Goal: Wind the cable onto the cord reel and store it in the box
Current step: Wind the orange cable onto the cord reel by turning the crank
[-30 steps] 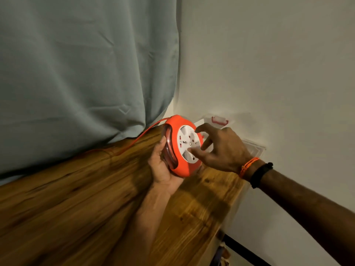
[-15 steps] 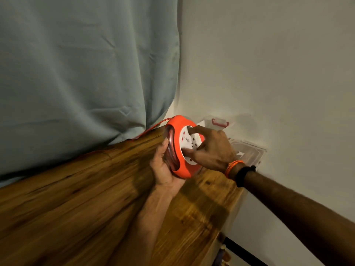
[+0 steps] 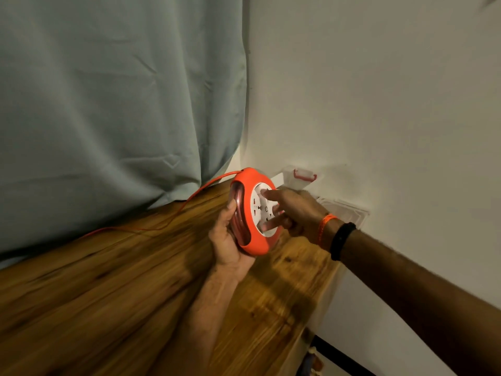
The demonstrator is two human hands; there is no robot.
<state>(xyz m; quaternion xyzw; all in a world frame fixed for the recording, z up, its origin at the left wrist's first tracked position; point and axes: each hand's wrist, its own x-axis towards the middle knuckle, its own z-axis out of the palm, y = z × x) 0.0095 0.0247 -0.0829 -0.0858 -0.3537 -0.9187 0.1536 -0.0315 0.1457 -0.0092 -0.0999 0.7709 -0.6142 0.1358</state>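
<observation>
Cord reel: we see the orange cord reel (image 3: 253, 213) held on edge above the wooden table (image 3: 135, 280), its white socket face (image 3: 264, 210) turned to the right.
Left hand: our left hand (image 3: 227, 240) cups the reel from behind and below, fingers curled round its rim, thumb lying against the clear window where the wound coils show.
Right hand: our right hand (image 3: 292, 210) reaches in from the right; its fingers (image 3: 271, 195) are spread and pressed on the socket face, not closed round anything that we can make out.
Cable: the orange cable (image 3: 189, 198) leaves the top of the reel, runs left and down across the table, and passes under the hem of the curtain (image 3: 122, 104).
Box: the clear plastic box (image 3: 344, 210) with a red latch (image 3: 305, 175) sits at the far right corner of the table, against the white wall (image 3: 379, 104), just behind the right hand and partly hidden by it.
Edges: the table's right edge falls away just below the right wrist; the curtain bounds the far side, the wall the corner.
Open room: bare wood lies to the left of and nearer than the reel; the reel sits close to the corner, near the box.
Wrist: an orange thread (image 3: 324, 226) and a black band (image 3: 341, 240) circle the right wrist.
</observation>
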